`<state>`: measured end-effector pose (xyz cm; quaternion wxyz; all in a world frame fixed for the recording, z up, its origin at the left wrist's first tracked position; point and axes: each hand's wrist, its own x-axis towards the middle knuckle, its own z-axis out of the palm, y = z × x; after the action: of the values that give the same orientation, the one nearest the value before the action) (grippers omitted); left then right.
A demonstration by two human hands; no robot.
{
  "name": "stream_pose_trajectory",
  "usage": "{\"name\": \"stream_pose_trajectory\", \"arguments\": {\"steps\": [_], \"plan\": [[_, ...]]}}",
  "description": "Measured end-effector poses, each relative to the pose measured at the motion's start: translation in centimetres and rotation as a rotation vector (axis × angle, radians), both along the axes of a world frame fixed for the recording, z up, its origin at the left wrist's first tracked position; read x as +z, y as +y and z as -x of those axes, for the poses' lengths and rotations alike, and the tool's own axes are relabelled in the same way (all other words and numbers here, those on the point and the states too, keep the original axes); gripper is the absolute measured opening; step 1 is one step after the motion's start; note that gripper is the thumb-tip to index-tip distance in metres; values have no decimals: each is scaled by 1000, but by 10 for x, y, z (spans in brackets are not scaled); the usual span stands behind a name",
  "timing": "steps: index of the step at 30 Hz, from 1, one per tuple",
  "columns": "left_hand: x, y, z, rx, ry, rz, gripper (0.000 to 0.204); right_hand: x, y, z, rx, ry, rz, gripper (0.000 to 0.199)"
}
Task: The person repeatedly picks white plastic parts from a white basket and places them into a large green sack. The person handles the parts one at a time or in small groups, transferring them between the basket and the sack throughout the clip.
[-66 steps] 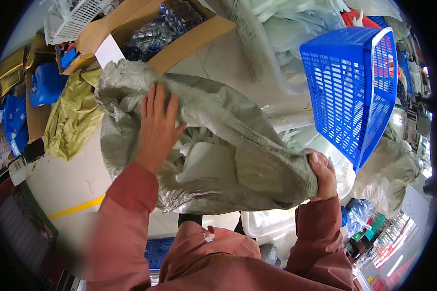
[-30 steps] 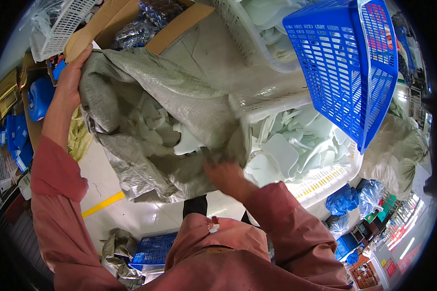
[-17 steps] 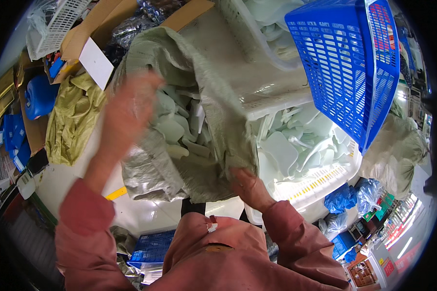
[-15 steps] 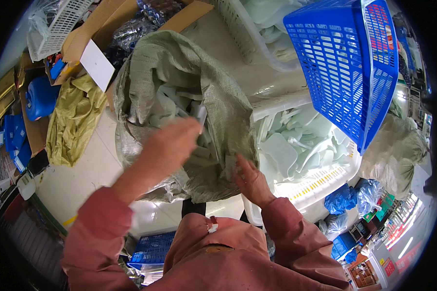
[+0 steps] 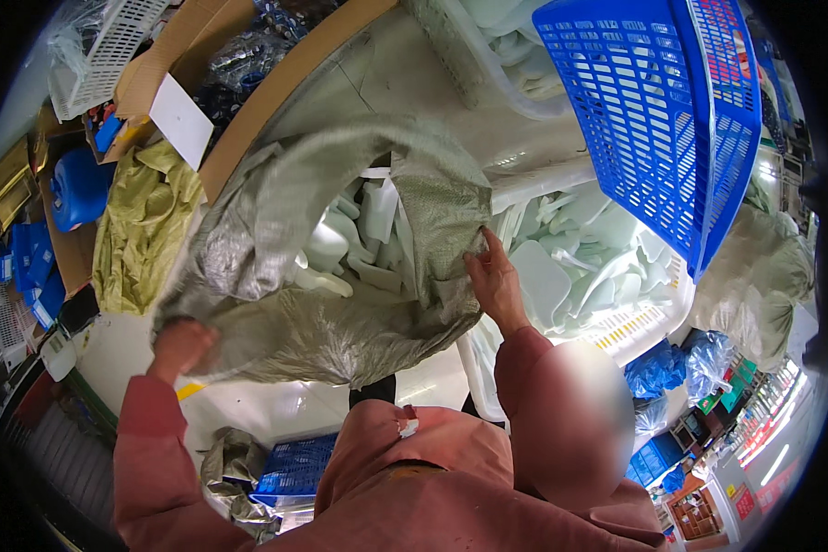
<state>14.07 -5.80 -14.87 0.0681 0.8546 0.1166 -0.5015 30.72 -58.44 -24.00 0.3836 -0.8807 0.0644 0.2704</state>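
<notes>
A grey-green woven sack [image 5: 327, 336] stands in front of me with its mouth spread wide. White moulded plastic pieces [image 5: 377, 212], some like scoops or handles, lie inside it. My left hand [image 5: 184, 347] is closed on the sack's edge at the near left and pulls it outward; motion smears it slightly. On the opposite side, my right hand [image 5: 497, 283] pinches the sack's rim between thumb and fingers. Right beside that hand is a white plastic crate [image 5: 630, 336] filled with similar pale pieces.
Blue perforated baskets [image 5: 616, 120] stand over the crate at right. A cardboard box [image 5: 285, 83] with dark wrapped goods is at far left, near a yellow-green sack [image 5: 143, 230] and a blue jug [image 5: 78, 189]. Another blue basket [image 5: 294, 467] sits by my legs.
My left hand has left the sack's mouth and moved down left, gripping its edge. The mouth is wider and its far rim lower. My right hand has moved up along the rim.
</notes>
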Motion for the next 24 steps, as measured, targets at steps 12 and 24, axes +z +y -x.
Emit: {"name": "stream_pose_trajectory", "arguments": {"steps": [12,24], "plan": [[-26,-57,-43,286,-170,-13,28,31,12,-10,-257,-126,-41,27],[-20,-222,-79,389,-515,651,36,41,56,129,509,-257,52,23]]}}
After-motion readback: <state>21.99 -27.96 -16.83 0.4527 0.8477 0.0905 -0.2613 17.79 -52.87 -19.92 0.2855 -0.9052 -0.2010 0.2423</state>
